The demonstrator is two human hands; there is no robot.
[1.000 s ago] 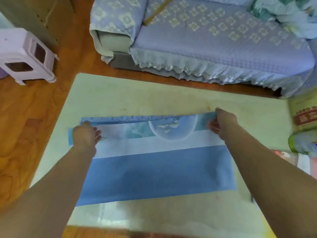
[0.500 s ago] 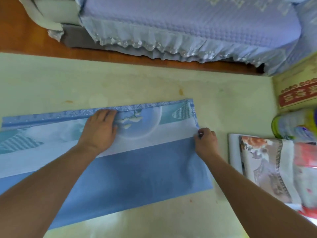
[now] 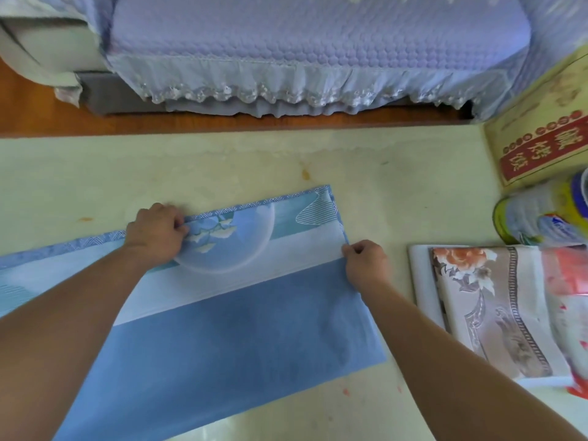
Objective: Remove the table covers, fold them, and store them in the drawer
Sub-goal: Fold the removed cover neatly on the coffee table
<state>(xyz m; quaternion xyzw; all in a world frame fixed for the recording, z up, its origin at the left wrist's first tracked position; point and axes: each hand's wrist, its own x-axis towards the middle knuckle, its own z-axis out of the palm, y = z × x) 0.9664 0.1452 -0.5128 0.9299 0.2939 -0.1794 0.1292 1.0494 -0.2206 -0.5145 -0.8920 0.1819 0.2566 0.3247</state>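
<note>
**Folding the blue cover across its length**

Pinching the short end of the blue cover point(image 3: 241, 316), the right hand point(image 3: 366, 265) is closed on that edge. The cover's long axis runs leftward, past the left hand point(image 3: 156, 233), which grips the far hem mid-length. Beyond the right hand lies a folded floral cover point(image 3: 496, 313); the sofa point(image 3: 318, 43) stands farthest.

Item one: blue table cover point(image 3: 248, 338), folded lengthwise, flat on my tabletop point(image 3: 397, 192); pale band with moon-and-flower print along the far edge, plain blue nearer me. Item two: floral beige cover point(image 3: 490, 310), folded, lying just to its right.
</note>
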